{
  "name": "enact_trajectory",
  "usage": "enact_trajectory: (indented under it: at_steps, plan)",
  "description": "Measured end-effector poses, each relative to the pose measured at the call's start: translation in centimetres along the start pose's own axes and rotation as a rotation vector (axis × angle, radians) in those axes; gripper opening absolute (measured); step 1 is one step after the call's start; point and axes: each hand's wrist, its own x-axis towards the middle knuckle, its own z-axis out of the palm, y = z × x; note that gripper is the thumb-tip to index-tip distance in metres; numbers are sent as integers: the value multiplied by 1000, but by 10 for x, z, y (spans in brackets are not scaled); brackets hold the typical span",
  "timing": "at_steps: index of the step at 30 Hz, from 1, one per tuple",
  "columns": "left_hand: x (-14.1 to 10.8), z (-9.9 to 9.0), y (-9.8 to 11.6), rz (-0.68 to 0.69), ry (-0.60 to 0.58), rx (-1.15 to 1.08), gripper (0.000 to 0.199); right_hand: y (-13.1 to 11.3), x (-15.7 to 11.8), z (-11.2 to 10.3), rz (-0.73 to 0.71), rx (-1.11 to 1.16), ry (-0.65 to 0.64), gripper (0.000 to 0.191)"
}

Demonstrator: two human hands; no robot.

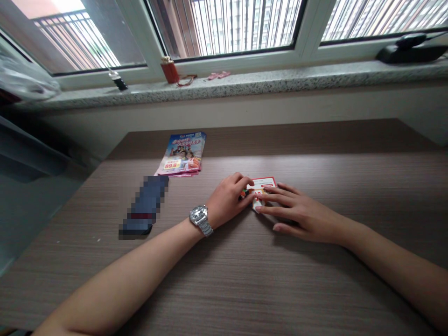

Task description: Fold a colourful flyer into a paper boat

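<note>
A small leaflet [263, 183], white with a red border and coloured print, lies on the table under both hands. Part of it seems folded over, and the fingers hide much of it. My left hand [231, 198], with a metal watch [199, 214] on its wrist, has curled fingers and thumb closed at the leaflet's left side. From the right, my right hand [303, 212] reaches over with fingers stretched and spread. Its fingertips rest on the leaflet's right part, while the thumb stays apart from it, near the tabletop.
A stack of colourful flyers [184, 154] lies at the back left of the wooden table [224, 280]. A pixelated dark blue object [145, 205] is left of my left wrist. Along the stone windowsill [266, 81] stand a red lighter-like item [170, 70] and a black device [413, 50].
</note>
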Motion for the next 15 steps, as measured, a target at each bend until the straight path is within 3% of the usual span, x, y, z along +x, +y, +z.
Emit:
enact_trajectory:
  at_steps: [5, 8, 12, 15]
  plan:
    - [0, 0, 0, 24, 48, 34, 21, 0, 0, 1, -12, -61, 2, 53]
    - [-3, -7, 2, 112, 99, 111, 22, 0, 0, 2, -17, -83, 0, 53]
    - [-15, -21, 5, 312, 17, 228, 27, 4, -2, 2, -12, -59, 33, 54]
    - [-23, -27, 6, 348, -87, 255, 37, 8, -4, 2, -15, -46, 48, 54]
